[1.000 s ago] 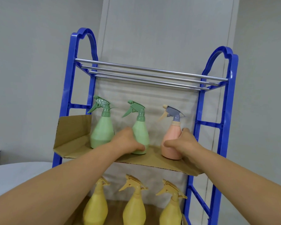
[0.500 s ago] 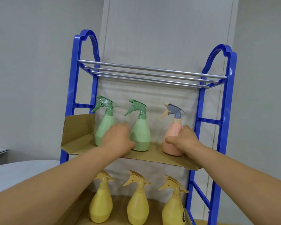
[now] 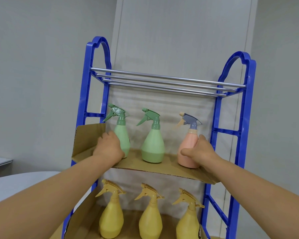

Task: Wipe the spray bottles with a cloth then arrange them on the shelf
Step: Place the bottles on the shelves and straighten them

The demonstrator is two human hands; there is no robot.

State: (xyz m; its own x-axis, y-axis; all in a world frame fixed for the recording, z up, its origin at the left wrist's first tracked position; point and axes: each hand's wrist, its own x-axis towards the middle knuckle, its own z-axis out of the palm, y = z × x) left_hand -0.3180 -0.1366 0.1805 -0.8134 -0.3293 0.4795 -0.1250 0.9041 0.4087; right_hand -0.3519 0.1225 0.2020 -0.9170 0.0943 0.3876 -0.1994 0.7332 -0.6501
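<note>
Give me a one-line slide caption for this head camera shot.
Left hand on a green spray bottle and right hand on the pink spray bottle, blue shelf rack.

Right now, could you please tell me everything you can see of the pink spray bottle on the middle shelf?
The pink spray bottle stands upright at the right end of the cardboard shelf liner, right of two green bottles. Its pear-shaped body looks like matte plastic, with a beige collar, a grey-blue spray head and a beige nozzle and trigger pointing left. The right hand wraps its lower body, thumb across the front. Any contents cannot be seen.
</note>
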